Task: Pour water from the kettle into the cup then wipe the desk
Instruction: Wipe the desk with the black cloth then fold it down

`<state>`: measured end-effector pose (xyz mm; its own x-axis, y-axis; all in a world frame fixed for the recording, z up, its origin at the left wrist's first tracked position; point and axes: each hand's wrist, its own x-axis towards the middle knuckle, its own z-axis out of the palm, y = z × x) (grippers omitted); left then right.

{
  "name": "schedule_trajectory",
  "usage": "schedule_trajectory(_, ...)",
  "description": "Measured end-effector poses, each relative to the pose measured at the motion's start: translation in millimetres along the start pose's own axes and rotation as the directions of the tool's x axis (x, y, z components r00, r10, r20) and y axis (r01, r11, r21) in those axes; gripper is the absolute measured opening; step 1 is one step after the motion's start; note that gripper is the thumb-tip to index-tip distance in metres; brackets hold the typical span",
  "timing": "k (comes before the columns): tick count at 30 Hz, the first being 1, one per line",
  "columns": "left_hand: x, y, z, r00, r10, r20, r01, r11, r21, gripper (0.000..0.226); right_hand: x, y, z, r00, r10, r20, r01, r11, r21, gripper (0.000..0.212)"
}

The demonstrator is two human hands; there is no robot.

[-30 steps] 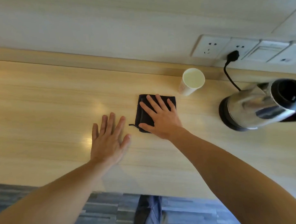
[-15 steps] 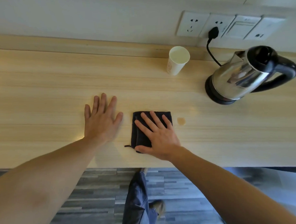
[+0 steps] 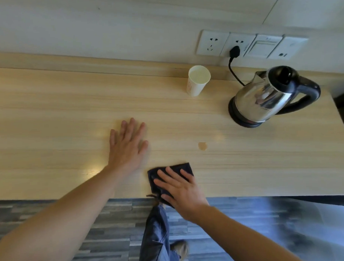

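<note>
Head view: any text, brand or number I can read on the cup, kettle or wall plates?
No text can be read.
White paper cup: faint printed mark on its side, too blurred to read.
Steel electric kettle: only reflections, no label visible.
White wall socket plates: small marks, too small to read.

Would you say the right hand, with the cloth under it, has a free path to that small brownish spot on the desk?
Probably yes. The right hand presses the cloth flat at the desk's near edge, and only bare wood lies between it and the spot. The cup and kettle stand farther back.
</note>
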<state>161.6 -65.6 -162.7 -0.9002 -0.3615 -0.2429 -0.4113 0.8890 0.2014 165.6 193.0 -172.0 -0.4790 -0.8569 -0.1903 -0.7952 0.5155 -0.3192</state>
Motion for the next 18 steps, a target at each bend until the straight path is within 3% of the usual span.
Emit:
schedule_trajectory(3,15,34,2,0.996,0.082,0.023,-0.082,0.997,0.0,0.064,-14,0,-1,0.998,0.022,0.054,-0.036,0.963,0.266,0.044)
schedule_trajectory(7,33,59,7,0.996,0.07,0.052,-0.069,0.998,-0.007,0.064,-15,0,-17,0.984,0.122,0.128,-0.173,0.81,0.56,0.045)
schedule_trajectory(11,32,65,11,0.999,0.033,0.038,-0.033,0.999,-0.005,0.065,-10,18,-55,0.903,0.285,0.321,-0.411,0.361,0.837,0.035)
schedule_trajectory(14,32,64,14,0.999,0.041,0.03,-0.041,0.999,-0.022,0.064,-5,48,-98,0.853,0.41,0.324,-0.408,0.135,0.903,0.065)
schedule_trajectory(16,35,63,15,0.998,0.027,0.06,-0.027,1.0,-0.011,0.064,11,72,-132,0.809,0.523,0.269,-0.385,0.126,0.914,0.071)
schedule_trajectory(18,36,62,17,0.996,0.035,0.084,-0.035,0.999,0.009,0.064,38,99,-157,0.788,0.58,0.208,-0.394,0.215,0.894,0.045)
